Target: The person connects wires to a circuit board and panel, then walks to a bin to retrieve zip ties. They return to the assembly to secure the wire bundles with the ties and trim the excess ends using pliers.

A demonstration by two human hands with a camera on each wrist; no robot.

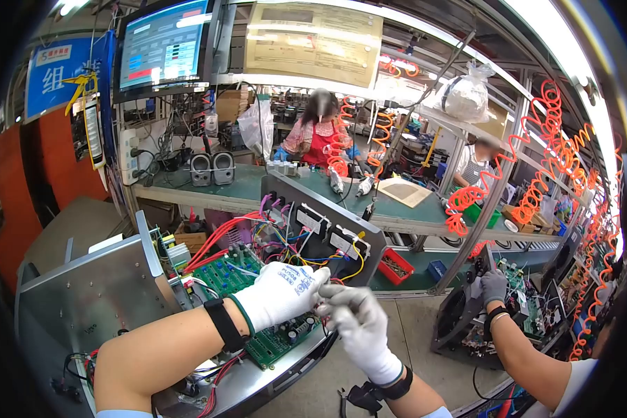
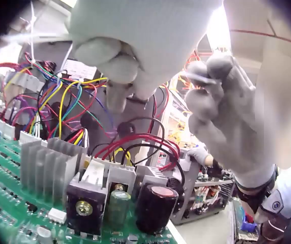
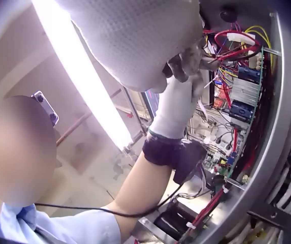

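Note:
My white-gloved left hand [image 1: 282,292] is over a green circuit board [image 1: 265,352] in an open metal chassis. Its fingers are curled, pinching a thin white strip [image 2: 36,37] that sticks out to the side in the left wrist view. Just right of its fingertips is my gloved right hand [image 1: 362,331], slightly blurred, fingers bent. A short pale strip [image 2: 201,79] shows between its fingertips. Coloured wires [image 2: 66,107] run behind the hands, with heatsinks [image 2: 49,165] and a dark capacitor [image 2: 155,208] below.
Behind the chassis stands a green bench [image 1: 251,191] with speakers [image 1: 212,168] and a monitor [image 1: 164,49]. A red bin [image 1: 396,267] of small parts lies to the right. Another person's gloved hand [image 1: 494,286] touches a second chassis. Orange coiled hoses [image 1: 467,202] hang at right.

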